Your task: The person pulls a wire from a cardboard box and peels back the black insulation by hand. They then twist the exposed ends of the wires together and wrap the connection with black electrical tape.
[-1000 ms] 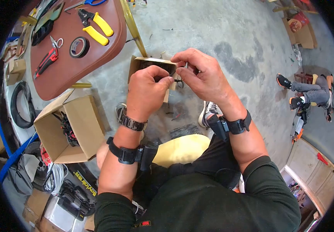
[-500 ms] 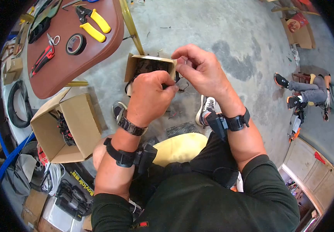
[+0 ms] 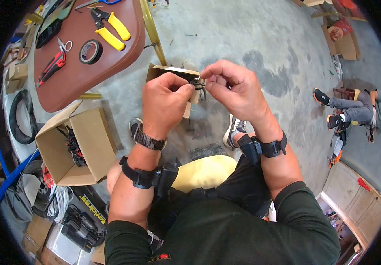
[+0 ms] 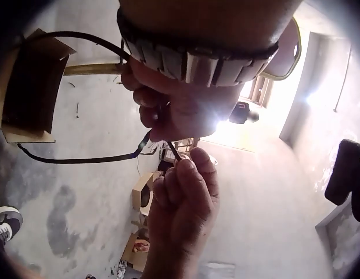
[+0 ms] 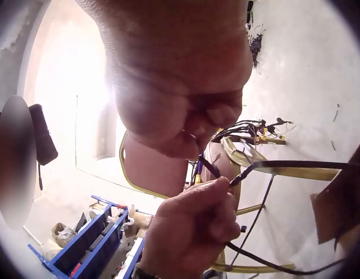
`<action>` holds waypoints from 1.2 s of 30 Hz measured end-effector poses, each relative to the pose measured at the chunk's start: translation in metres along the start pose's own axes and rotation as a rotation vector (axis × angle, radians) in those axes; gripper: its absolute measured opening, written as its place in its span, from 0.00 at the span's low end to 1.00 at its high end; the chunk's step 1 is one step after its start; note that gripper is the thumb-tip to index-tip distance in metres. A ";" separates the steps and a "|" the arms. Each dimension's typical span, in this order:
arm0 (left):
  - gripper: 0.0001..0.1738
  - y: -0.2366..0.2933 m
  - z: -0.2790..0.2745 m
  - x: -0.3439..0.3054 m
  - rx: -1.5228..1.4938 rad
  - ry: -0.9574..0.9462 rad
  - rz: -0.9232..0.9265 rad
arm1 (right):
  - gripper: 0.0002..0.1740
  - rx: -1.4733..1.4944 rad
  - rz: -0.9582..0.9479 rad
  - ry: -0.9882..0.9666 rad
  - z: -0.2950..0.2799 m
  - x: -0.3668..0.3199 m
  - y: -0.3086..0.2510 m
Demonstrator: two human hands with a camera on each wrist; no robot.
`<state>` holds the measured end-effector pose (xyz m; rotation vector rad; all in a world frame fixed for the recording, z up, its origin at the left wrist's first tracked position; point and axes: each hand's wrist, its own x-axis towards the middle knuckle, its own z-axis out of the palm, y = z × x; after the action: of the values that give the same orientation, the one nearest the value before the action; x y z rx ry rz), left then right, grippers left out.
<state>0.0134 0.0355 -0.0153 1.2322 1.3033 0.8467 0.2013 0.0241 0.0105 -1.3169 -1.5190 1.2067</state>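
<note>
In the head view my left hand [image 3: 164, 104], with a metal watch at its wrist, pinches a black cable [image 5: 302, 164] between thumb and index finger. Two lengths of this cable run from that hand toward the small cardboard box [image 4: 35, 87]. My right hand [image 3: 236, 90] faces it from the right, its thumb and index finger pinching a short black end [image 5: 209, 167] that spans the gap between the hands. Both hands are held over the box's near side. Curled fingers hide the exact spot where the cable pieces meet.
A brown stool seat [image 3: 111, 66] holds yellow-handled wire strippers [image 3: 119, 33], black tape [image 3: 90, 52] and red-handled scissors [image 3: 56, 64]. Left of my knee stands an open carton [image 3: 100, 145] with dark cables inside. Another person's legs [image 3: 353, 106] show at far right.
Half a second ago the left hand was lower and closer to the right. It has moved up and left, and a short black strand now shows stretched between the fingertips.
</note>
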 end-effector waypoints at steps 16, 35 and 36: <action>0.07 -0.003 0.005 -0.003 -0.041 -0.017 0.041 | 0.08 -0.373 -0.110 0.014 0.006 0.003 0.004; 0.09 -0.004 0.001 0.000 -0.394 -0.102 -0.198 | 0.07 -0.150 0.300 -0.061 -0.004 0.003 -0.003; 0.09 -0.005 0.000 0.001 -0.410 -0.112 -0.199 | 0.07 -0.156 0.299 -0.060 -0.004 0.003 -0.002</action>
<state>0.0129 0.0350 -0.0204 0.8006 1.0749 0.8376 0.2045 0.0276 0.0130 -1.6708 -1.5207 1.3436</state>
